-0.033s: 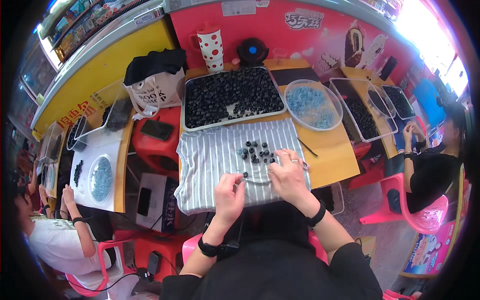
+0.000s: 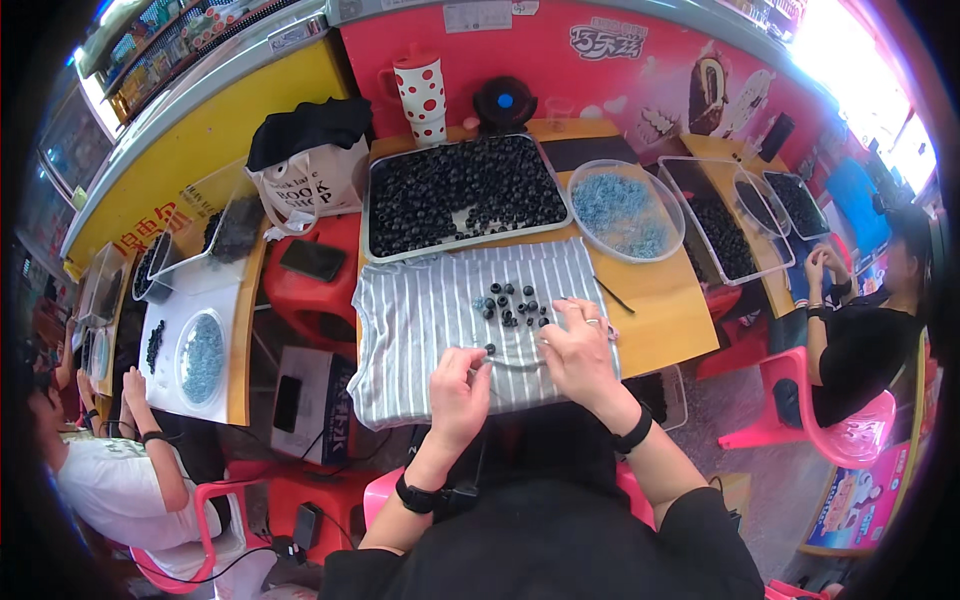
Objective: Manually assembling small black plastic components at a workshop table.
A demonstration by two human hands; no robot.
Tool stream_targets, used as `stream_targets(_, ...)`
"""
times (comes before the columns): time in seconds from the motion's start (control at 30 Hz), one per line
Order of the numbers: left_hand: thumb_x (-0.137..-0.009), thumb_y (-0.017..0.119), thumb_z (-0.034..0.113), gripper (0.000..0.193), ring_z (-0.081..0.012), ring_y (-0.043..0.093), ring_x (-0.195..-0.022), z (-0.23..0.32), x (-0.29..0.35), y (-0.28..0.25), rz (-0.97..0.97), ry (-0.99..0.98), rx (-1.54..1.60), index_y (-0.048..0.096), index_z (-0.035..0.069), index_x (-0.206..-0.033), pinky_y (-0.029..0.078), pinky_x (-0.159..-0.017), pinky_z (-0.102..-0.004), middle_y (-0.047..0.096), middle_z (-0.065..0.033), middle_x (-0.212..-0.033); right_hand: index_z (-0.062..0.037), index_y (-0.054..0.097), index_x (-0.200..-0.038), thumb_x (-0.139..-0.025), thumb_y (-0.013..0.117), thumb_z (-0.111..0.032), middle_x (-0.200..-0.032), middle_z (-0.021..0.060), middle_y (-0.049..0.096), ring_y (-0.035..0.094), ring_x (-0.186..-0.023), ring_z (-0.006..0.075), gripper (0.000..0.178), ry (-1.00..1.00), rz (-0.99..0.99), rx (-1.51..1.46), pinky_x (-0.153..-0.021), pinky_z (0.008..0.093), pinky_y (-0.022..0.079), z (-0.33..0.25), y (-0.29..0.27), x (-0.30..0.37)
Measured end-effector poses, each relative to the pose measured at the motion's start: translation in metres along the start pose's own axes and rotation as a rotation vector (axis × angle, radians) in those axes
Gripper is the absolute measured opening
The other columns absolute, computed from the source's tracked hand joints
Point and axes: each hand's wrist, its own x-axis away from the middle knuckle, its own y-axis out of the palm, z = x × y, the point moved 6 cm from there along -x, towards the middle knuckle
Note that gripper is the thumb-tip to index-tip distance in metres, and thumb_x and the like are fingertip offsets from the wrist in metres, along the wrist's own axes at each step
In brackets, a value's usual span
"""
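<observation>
My left hand is closed in a pinch over a grey-and-white striped cloth. A small round black piece shows at its fingertips. To the right, my right hand is bent over the cloth with thumb and fingers drawn together. Whatever its fingertips hold, if anything, is hidden. Just beyond the hands, several loose black pieces lie in a cluster on the cloth, with a few tiny pale-blue bits at their left. Some of the black pieces sit close to the right fingers.
Behind the cloth stands a metal tray heaped with black pieces. A round clear tub of pale-blue bits is at its right. A black stick lies on the wooden table. People work at side tables left and right.
</observation>
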Motion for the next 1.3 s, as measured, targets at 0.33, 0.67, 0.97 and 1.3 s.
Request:
stream_targets(0.33, -0.08, 0.063, -0.005, 0.016, -0.0236, 0.057, -0.066, -0.003, -0.013, -0.033, 0.105, 0.061, -0.179, 0.063, -0.002, -0.095, 0.045, -0.059, -0.033, 0.057, -0.0133, -0.083, -0.0083, 0.066, -0.081, -0.072, 0.064, -0.009, -0.121, 0.0217, 0.055, 0.046, -0.119, 0.0382, 0.01, 0.016, -0.023, 0.26, -0.088, 0.0468, 0.037, 0.0, 0.012, -0.024)
stream_targets(0.67, -0.076, 0.069, 0.008, 0.024, -0.0314, 0.05, -0.101, 0.013, -0.03, -0.007, 0.008, 0.186, -0.523, 0.067, 0.007, -0.099, 0.037, -0.083, -0.0445, 0.057, -0.0112, -0.102, -0.0017, 0.061, -0.083, -0.073, 0.06, -0.006, -0.126, 0.0231, 0.052, 0.045, -0.122, 0.0389, 0.012, -0.001, -0.042, 0.165, -0.091, 0.0488, 0.036, -0.003, 0.012, -0.011)
stream_targets(0.97, -0.072, 0.073, 0.009, 0.027, -0.0355, 0.044, -0.114, 0.028, -0.022, 0.016, -0.087, 0.236, -0.701, 0.069, 0.008, -0.098, 0.035, -0.09, -0.0468, 0.053, -0.0138, -0.12, -0.0068, 0.066, -0.09, -0.073, 0.069, -0.013, -0.127, 0.0231, 0.053, 0.043, -0.124, 0.0393, 0.017, 0.113, 0.052, -0.025, -0.097, 0.0498, 0.031, 0.002, 0.002, -0.001)
stream_targets(1.3, -0.074, 0.072, -0.01, 0.021, -0.0154, 0.063, -0.087, -0.025, -0.003, -0.022, 0.093, -0.27, 0.434, 0.064, 0.001, -0.09, 0.051, -0.076, -0.0282, 0.066, -0.0085, -0.096, -0.0084, 0.067, -0.087, -0.074, 0.068, -0.011, -0.126, 0.0238, 0.053, 0.042, -0.124, 0.0402, 0.014, 0.103, 0.05, 0.06, -0.095, 0.0499, 0.034, 0.0, 0.018, 0.001)
